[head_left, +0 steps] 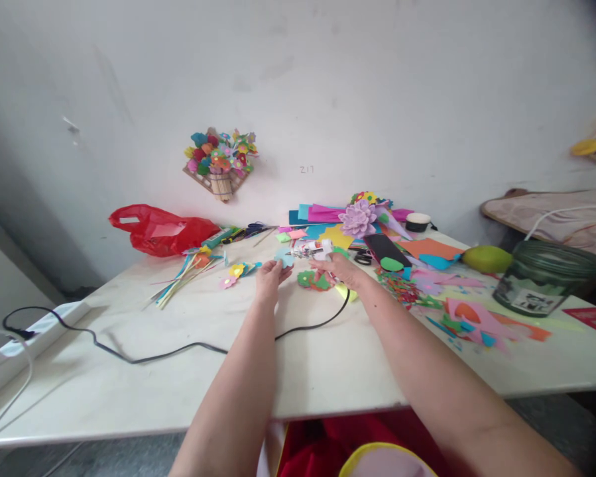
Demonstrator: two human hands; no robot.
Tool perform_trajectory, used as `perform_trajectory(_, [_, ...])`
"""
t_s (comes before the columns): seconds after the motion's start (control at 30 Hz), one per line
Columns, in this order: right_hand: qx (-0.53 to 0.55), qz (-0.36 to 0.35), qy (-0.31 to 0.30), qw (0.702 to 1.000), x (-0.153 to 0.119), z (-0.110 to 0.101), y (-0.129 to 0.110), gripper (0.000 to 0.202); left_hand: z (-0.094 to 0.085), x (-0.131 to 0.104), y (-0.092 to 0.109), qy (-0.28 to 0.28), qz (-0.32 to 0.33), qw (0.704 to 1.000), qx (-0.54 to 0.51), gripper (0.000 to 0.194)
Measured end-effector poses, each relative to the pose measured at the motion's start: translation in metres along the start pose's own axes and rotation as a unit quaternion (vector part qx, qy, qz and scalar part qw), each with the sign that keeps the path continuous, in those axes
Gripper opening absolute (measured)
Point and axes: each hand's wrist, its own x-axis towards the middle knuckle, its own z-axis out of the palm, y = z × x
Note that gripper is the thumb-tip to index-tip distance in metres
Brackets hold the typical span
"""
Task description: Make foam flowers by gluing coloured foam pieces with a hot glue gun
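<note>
Near the middle of the table, my left hand (272, 273) pinches a light blue paper flower (284, 257). My right hand (338, 266) is wrapped round a white glue gun (315, 249), whose nozzle points left at the blue flower. A black cord (322, 324) runs from the glue gun down and across the table to the left. Between my hands lie green and orange paper flowers (313, 280). Left of my left hand are a yellow flower (237, 270) and a pink flower (227, 282).
A red plastic bag (163, 232) and paper strips (178, 285) lie left. A power strip (44, 331) sits at the left edge. To the right are a dark phone (386, 252), coloured scraps (476, 318), a green fruit (486, 259) and a glass jar (546, 278).
</note>
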Motion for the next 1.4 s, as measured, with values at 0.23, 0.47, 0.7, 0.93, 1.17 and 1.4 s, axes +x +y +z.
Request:
perform_trajectory(0.23, [-0.033,-0.002,-0.006,0.999,-0.0005,0.0,-0.0013,0.03,-0.0004,0.0006,-0.0011,0.006,0.011,1.0,-0.001,0.021])
perform_trajectory(0.47, [-0.053,0.018,-0.006,0.998,-0.0012,0.0007,-0.0025,0.032,0.0007,-0.0006,0.0003,0.008,0.021,1.0,0.0,0.021])
perform_trajectory(0.7, [-0.072,0.01,0.005,0.997,-0.0018,0.0012,-0.0036,0.033,0.0003,0.0007,-0.0005,0.009,0.02,1.0,-0.001,0.019])
perform_trajectory(0.93, [-0.087,0.014,0.017,0.996,-0.0011,0.003,-0.0028,0.035,0.0003,0.0016,-0.0018,0.009,0.022,1.0,0.004,0.018])
perform_trajectory(1.17, [-0.104,0.016,0.022,0.994,0.0002,0.0031,-0.0005,0.035,0.0007,0.0015,-0.0015,0.013,0.018,1.0,0.009,0.018])
perform_trajectory(1.4, [-0.106,0.022,0.022,0.994,-0.0002,0.0037,-0.0026,0.035,0.0005,0.002,-0.0021,0.012,0.018,1.0,0.011,0.019])
